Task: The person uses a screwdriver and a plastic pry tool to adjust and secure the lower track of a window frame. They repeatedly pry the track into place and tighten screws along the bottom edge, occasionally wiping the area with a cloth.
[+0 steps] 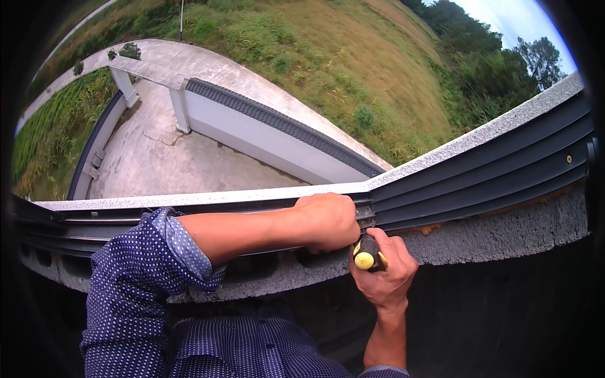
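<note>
My right hand is wrapped round the black-and-yellow handle of a screwdriver. Its yellow butt end faces up toward me, and its shaft and tip are hidden. Just left of it, my left hand is closed, knuckles up, at the inner corner of a dark metal window frame. Whatever its curled fingers hold is out of sight. Between the two hands, a small greyish metal piece shows at the corner where the frame's two sides meet.
A rough grey block sill runs under the frame, with dark hollows on the left. A pale speckled ledge borders the outside. Far below lie a concrete yard, a white wall with dark coping and a grassy slope.
</note>
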